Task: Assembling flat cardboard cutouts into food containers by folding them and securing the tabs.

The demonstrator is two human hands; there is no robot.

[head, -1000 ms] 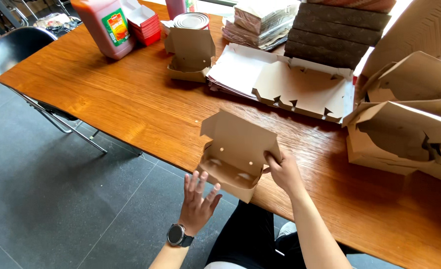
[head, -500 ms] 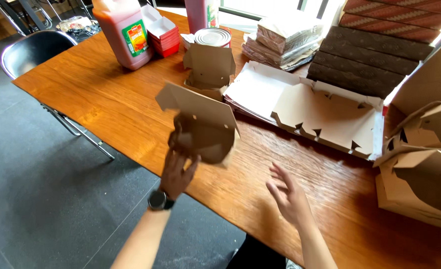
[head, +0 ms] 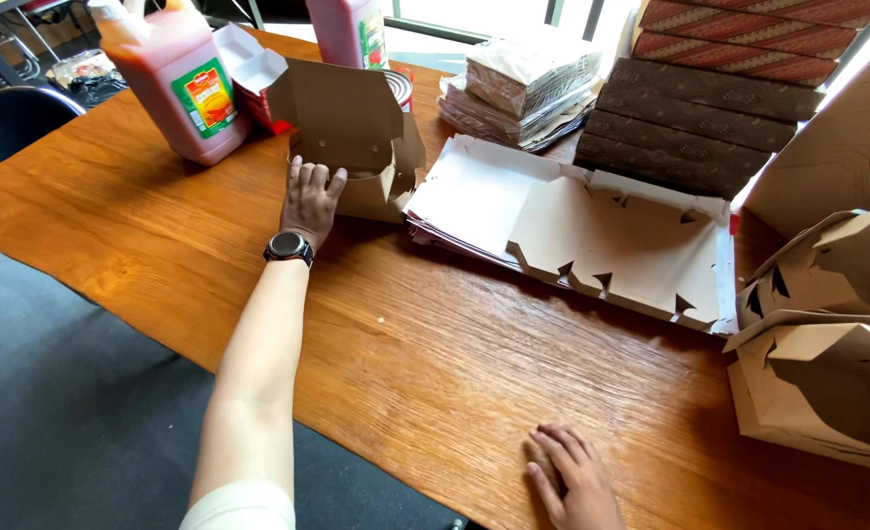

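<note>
Left hand (head: pixel 311 199) with spread fingers pushing on folded brown box (head: pixel 349 137), beside big red sauce jug (head: pixel 175 80), right hand (head: pixel 574 479) flat and empty on wooden table (head: pixel 435 363), flat box sheets (head: pixel 592 231) nearby

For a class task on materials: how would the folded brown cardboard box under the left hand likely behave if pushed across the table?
The folded cardboard box is thin card and looks empty, so probably light. Its raised lid may flex or tip. The left hand touches its front edge.

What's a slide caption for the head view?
Left hand places folded cardboard box beside sauce jug; right hand rests on table.
</note>
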